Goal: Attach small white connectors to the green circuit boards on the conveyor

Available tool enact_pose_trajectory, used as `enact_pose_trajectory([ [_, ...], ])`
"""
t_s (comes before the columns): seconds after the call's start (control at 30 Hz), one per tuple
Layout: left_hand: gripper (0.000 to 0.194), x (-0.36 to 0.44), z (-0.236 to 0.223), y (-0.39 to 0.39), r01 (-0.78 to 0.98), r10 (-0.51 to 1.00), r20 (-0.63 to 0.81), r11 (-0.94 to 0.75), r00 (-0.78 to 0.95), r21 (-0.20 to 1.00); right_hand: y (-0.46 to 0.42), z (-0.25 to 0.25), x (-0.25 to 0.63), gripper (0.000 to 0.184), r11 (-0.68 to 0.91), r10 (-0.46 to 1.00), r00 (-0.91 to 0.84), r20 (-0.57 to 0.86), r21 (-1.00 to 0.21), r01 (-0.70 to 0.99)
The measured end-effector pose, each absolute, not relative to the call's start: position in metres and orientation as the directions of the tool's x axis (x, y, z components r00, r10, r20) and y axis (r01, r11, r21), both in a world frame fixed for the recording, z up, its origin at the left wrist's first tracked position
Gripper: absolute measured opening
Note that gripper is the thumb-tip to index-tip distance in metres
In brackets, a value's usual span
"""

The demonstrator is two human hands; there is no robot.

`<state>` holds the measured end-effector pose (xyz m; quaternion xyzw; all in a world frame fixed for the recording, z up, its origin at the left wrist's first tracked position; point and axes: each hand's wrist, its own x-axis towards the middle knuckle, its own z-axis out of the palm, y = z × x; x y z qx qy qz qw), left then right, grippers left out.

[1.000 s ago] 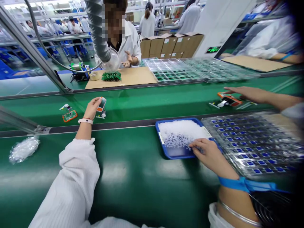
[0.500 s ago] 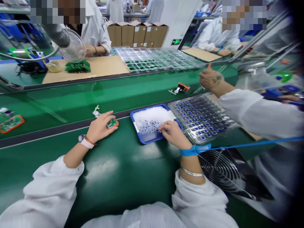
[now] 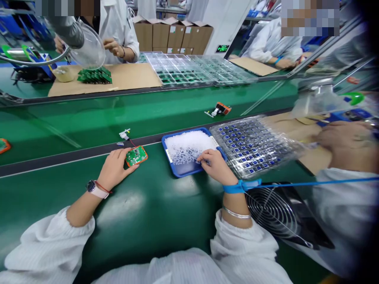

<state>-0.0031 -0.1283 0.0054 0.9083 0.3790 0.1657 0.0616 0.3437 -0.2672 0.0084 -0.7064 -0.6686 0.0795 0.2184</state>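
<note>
The left hand (image 3: 115, 169) lay open and palm-down on the green conveyor belt (image 3: 59, 193), its fingertips touching an orange-framed green circuit board (image 3: 136, 156) at the hand's 2 o'clock. The right hand (image 3: 215, 167) curled over the rim of a blue tray (image 3: 177, 172), fingers among white granules (image 3: 185, 146); whether they pinched anything, I couldn't tell. At that hand's 2 o'clock, a clear blister tray of blue parts (image 3: 251, 148) blocked the way, and a wire fan guard (image 3: 274, 213) sat at 4 o'clock.
</note>
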Motion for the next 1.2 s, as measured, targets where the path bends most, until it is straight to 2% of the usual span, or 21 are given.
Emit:
enact_pose_trajectory([
  [0.33, 0.068, -0.003, 0.008, -0.129, 0.625, 0.701, 0.229, -0.709, 0.676, 0.326, -0.269, 0.012, 0.347, 0.028, -0.014, 0.971, 0.109, 0.212, -0.408, 0.913],
  [0.7, 0.063, -0.011, 0.005, -0.146, 0.527, 0.625, 0.194, -0.757, 0.756, 0.388, -0.266, 0.010, 0.341, 0.026, 0.001, 0.982, 0.081, 0.172, -0.429, 0.903],
  [1.2, 0.062, -0.009, 0.009, -0.147, 0.507, 0.607, 0.172, -0.762, 0.776, 0.403, -0.266, 0.009, 0.346, 0.026, -0.026, 0.983, 0.097, 0.154, -0.409, 0.912],
])
